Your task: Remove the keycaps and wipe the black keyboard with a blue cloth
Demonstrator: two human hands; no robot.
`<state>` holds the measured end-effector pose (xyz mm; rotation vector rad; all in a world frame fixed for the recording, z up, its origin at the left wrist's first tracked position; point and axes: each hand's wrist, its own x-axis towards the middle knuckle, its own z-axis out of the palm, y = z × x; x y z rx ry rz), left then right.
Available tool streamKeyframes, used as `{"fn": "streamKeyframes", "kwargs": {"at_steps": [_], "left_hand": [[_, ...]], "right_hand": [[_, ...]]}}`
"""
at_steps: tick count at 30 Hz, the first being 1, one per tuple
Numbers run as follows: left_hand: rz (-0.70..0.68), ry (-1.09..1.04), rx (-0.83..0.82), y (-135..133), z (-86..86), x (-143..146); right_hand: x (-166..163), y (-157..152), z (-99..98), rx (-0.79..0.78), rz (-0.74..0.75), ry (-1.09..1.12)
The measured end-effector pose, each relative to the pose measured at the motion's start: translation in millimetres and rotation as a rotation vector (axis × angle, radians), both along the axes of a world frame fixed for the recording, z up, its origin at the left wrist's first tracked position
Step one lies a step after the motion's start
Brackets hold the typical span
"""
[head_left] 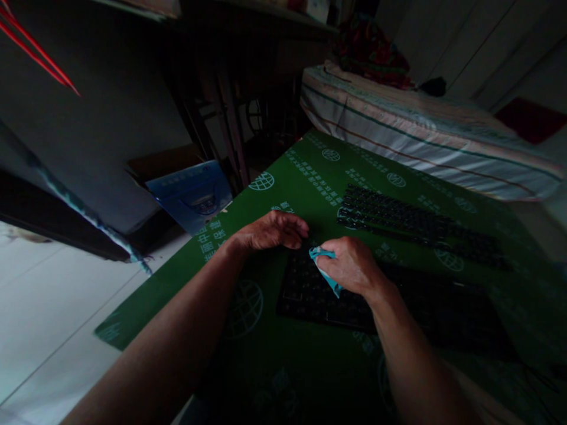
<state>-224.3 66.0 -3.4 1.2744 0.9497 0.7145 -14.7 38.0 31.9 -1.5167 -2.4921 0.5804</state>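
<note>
A black keyboard [310, 298] lies on a green board printed with white globes and characters. My right hand [352, 265] is closed round a small teal cloth [330, 280], held low over the left half of the keyboard. Part of the cloth sticks out beneath my fingers. My left hand [277, 230] is at the keyboard's far left corner, its fingers curled towards the thumb; dim light hides whatever is between them. Beyond the keyboard, many black keycaps [394, 212] are laid out in rows on the board.
The green board [248, 260] reaches towards a bed [420, 130] with a striped cover. A blue printed box or bag [192, 195] stands left of the board, by a dark table's legs. A cable [538, 375] runs off at the right. Pale floor tiles [39, 319] show at left.
</note>
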Motion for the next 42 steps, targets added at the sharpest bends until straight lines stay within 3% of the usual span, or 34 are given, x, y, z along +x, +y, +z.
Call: {"fn": "streamKeyframes", "kwargs": {"at_steps": [7, 12, 21, 25, 31, 42], "left_hand": [[-0.017, 0.000, 0.010, 0, -2.4, -2], [-0.020, -0.006, 0.009, 0, -0.7, -2], [0.002, 0.006, 0.006, 0, 0.0, 0], [0.007, 0.005, 0.009, 0, -1.0, -1], [0.005, 0.003, 0.001, -1, -0.1, 0], [-0.001, 0.005, -0.002, 0, -0.8, -1]], "right_hand": [[-3, -1, 1.8, 0.008, 0.020, -0.027], [4, 4, 3.2, -0.068, 0.002, 0.017], [32, 16, 6.2, -0.134, -0.140, 0.283], [22, 12, 3.3, -0.152, -0.068, 0.169], [9, 4, 5.1, -0.039, -0.054, -0.054], [11, 5, 6.4, -0.095, -0.059, -0.046]]}}
